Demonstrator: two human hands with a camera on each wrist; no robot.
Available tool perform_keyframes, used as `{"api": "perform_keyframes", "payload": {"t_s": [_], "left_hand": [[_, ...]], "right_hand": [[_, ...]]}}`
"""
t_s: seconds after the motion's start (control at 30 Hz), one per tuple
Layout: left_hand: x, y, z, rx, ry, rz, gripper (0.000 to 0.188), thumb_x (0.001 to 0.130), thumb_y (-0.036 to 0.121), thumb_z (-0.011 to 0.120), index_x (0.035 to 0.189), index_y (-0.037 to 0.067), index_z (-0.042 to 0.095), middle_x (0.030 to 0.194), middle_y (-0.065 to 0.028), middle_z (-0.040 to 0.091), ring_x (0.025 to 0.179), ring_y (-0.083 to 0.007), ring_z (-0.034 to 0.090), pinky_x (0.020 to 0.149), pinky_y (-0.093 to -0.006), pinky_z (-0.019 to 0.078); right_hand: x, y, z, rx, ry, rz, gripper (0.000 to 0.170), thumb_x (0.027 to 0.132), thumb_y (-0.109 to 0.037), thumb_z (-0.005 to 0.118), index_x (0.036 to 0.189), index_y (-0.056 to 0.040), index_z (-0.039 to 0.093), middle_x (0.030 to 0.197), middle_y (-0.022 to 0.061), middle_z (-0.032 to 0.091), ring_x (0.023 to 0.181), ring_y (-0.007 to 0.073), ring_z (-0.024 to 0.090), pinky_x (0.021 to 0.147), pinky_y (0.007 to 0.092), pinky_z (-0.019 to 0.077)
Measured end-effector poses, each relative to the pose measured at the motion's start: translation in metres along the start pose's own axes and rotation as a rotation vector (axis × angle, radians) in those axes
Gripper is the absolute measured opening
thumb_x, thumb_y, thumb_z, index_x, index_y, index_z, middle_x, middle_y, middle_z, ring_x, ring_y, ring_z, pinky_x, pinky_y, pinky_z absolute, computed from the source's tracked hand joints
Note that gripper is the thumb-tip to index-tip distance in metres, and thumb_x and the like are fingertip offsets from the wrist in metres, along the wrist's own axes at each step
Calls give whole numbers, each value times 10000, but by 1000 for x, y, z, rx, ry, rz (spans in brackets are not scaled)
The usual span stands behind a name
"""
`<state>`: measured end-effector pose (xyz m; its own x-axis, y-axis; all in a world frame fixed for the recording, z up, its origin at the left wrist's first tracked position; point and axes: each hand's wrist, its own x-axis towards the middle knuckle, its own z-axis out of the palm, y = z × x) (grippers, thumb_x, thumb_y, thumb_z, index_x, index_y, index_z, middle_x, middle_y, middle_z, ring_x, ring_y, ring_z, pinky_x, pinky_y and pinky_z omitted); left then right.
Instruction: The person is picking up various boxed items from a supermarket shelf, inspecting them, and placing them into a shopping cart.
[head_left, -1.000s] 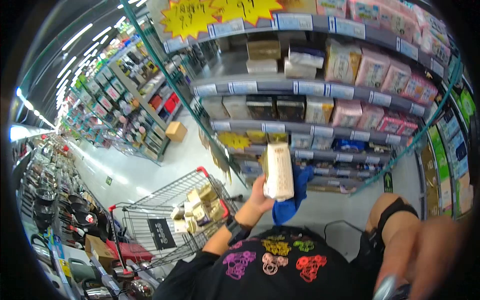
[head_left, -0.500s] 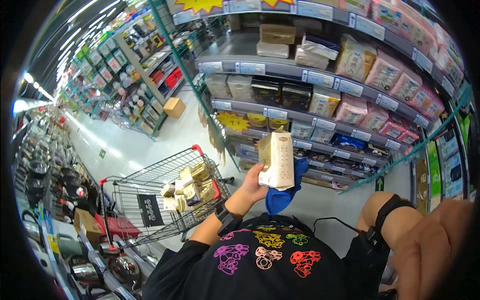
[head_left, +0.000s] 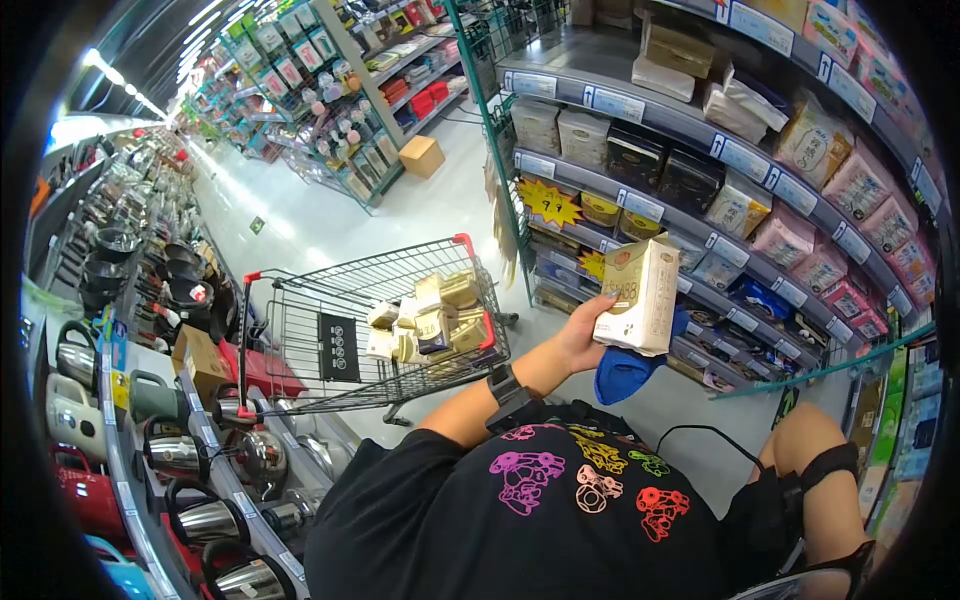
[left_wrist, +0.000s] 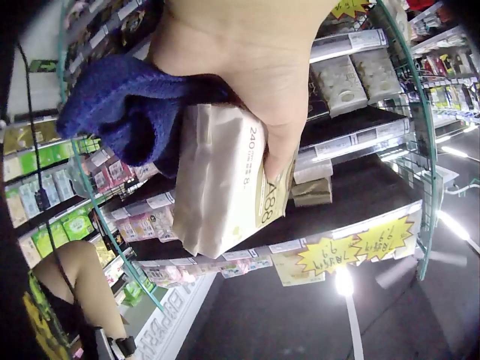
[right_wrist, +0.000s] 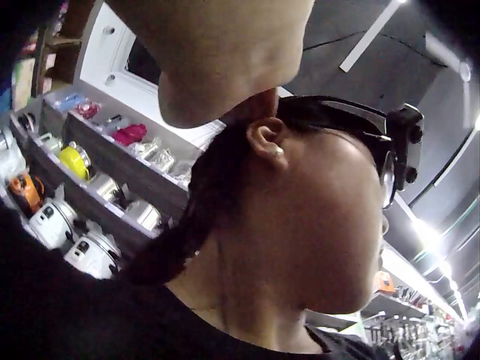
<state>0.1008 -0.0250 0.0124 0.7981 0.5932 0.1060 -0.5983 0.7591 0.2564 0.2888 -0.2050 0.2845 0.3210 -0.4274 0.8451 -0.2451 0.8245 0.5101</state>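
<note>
My left hand (head_left: 578, 338) grips a cream and gold pack of paper tissues (head_left: 650, 300) in front of the shelf, thumb on its gold side. A dark blue cloth (head_left: 630, 375) hangs under the pack, bunched against the same hand. In the left wrist view, the pack (left_wrist: 217, 180) shows printed "A88" and "240", with the cloth (left_wrist: 127, 112) beside it. The right arm (head_left: 815, 440) is bent upward at the right. My right hand (right_wrist: 232, 60) is raised beside the head, near the ear; its fingers are largely hidden.
A wire shopping cart (head_left: 375, 350) holds several tissue packs (head_left: 435, 315). Shelves of tissue packs (head_left: 790, 240) stand ahead, behind a green post (head_left: 490, 120). Kettles (head_left: 180, 450) and pans (head_left: 110, 265) line the left. A cardboard box (head_left: 422, 156) sits on the aisle floor.
The head view has turned left, so shelf and cart appear further right. The pack has tilted, showing more of its gold side. The right hand has left the head view's lower right corner.
</note>
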Motion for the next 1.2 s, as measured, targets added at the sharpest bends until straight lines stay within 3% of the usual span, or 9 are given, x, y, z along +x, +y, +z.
{"api": "perform_keyframes", "payload": {"t_s": [0.03,0.13,0.33,0.4,0.7,0.87,0.97,1.07,1.2], "left_hand": [[0,-1,0,-13,11,-6,563,856,281,484,1331,27,323,1288,-175,457,1159,-298,482,1014,-441,346],[-3,3,-11,2,65,-27,611,843,314,496,1352,40,299,1328,-178,412,1200,-310,438,1037,-448,309],[-2,1,0,11,20,-22,598,847,297,490,1344,24,304,1303,-186,437,1176,-315,463,1033,-457,321],[-2,0,-2,28,44,-12,603,842,296,484,1346,23,297,1299,-189,439,1167,-322,470,1024,-458,332],[-2,-1,-15,58,84,-15,619,832,318,489,1343,21,303,1287,-185,452,1159,-321,477,1012,-461,346],[-1,-1,-15,87,95,1,639,825,334,506,1344,21,303,1292,-190,446,1163,-327,472,1014,-464,342],[-2,-2,-15,156,122,-2,637,835,382,448,1351,38,306,1315,-186,423,1192,-335,441,1029,-478,312],[-2,-2,-11,127,118,5,634,834,356,472,1353,36,297,1311,-190,426,1190,-333,444,1026,-471,321],[-3,-2,-7,63,107,-9,630,839,324,489,1356,30,283,1312,-196,422,1190,-333,444,1023,-465,329]], "right_hand": [[-7,3,2,-317,-118,-232,228,867,2,479,1079,12,562,1101,153,555,1047,237,510,895,363,474],[-16,-10,-7,-399,-398,-373,202,908,-112,446,1052,-24,557,993,94,585,926,193,546,892,385,439],[-32,-6,6,-113,-102,-218,123,875,-138,487,841,-34,542,725,0,568,606,110,532,824,330,412],[-42,10,16,404,-184,38,106,845,-113,499,757,-54,511,661,-15,499,577,91,489,811,291,404],[-28,-3,25,-204,-178,-272,111,849,-101,474,854,-9,535,596,-24,453,685,137,521,1036,441,303],[-24,0,16,163,-251,-16,130,868,-116,467,835,-5,526,594,-26,437,653,141,509,1030,451,290],[-19,20,33,-487,-16,-602,161,863,-113,469,722,-36,466,582,-28,401,582,122,456,1015,424,305],[-27,11,24,-146,-169,-272,161,860,-112,471,716,-41,459,583,-29,395,572,121,442,1015,423,304],[-29,3,17,35,-239,-90,162,855,-110,474,708,-48,450,586,-30,387,559,120,423,1014,423,303]]}}
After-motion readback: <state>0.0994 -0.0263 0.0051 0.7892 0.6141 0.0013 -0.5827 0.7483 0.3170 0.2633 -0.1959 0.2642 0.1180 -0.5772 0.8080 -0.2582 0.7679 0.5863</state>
